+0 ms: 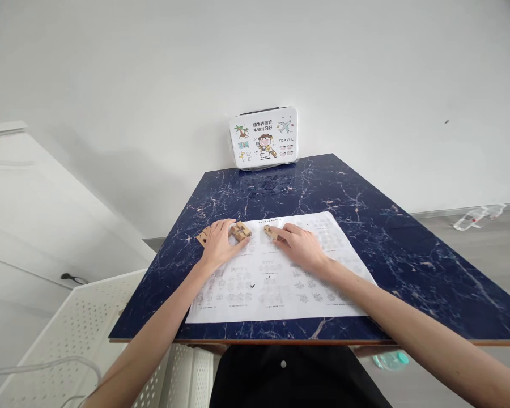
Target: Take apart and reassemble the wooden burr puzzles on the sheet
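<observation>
My left hand (pixel 216 242) is closed around a cluster of small wooden puzzle blocks (pixel 240 231), its thumb along the near side. A flat wooden piece with dark round holes (pixel 202 237) pokes out to the left of that hand, partly covered by the fingers. My right hand (pixel 301 246) grips a small wooden puzzle piece (pixel 267 229) between thumb and fingers; most of that piece is hidden. A short gap separates the two hands. Both are over the upper part of a white printed sheet (pixel 276 313) with small diagrams.
Small dark bits (pixel 252 285) lie on the sheet. The blue marble-patterned table (pixel 310 195) carries a white cartoon case (pixel 264 139), upright against the wall. A perforated white stand (pixel 97 309) is at left. Plastic bottles (pixel 467 219) lie on the floor at right.
</observation>
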Motion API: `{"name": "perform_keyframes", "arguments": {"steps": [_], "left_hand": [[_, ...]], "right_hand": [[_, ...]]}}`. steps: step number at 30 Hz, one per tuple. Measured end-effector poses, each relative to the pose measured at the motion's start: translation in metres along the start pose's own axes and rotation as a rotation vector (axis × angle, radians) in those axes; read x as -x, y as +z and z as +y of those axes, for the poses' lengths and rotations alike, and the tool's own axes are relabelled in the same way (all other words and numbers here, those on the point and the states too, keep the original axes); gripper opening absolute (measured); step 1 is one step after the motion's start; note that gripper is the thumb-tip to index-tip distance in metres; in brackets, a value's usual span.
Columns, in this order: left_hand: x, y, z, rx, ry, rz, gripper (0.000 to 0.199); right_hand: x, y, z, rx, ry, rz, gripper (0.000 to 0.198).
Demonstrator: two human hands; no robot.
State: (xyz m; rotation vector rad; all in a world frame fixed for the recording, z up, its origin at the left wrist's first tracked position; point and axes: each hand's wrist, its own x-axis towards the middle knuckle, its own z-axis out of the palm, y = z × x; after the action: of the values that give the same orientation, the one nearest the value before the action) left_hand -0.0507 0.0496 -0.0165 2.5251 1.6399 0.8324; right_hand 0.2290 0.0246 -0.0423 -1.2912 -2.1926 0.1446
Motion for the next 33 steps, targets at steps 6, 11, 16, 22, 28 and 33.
{"name": "perform_keyframes", "arguments": {"steps": [6,11,16,22,28,33], "left_hand": [[0.0,0.002,0.005,0.042,0.068,-0.058,0.059],[0.0,0.003,0.009,0.064,0.038,-0.101,0.059],[0.003,0.0,0.019,0.136,0.028,-0.196,0.065],[0.005,-0.007,0.032,0.165,0.097,-0.357,0.074],[0.002,-0.005,0.032,0.157,0.185,-0.393,0.065],[0.0,0.0,0.03,0.181,0.173,-0.391,0.057]], "right_hand": [[-0.001,0.005,0.0,-0.023,-0.082,-0.054,0.044],[0.0,0.005,-0.001,-0.12,-0.117,-0.039,0.041],[0.001,0.005,-0.003,-0.173,-0.19,-0.049,0.04],[0.001,0.009,-0.002,-0.189,-0.286,-0.07,0.053],[0.002,0.008,-0.004,-0.225,-0.288,-0.079,0.055],[0.001,0.007,-0.005,-0.293,-0.206,-0.042,0.051]]}}
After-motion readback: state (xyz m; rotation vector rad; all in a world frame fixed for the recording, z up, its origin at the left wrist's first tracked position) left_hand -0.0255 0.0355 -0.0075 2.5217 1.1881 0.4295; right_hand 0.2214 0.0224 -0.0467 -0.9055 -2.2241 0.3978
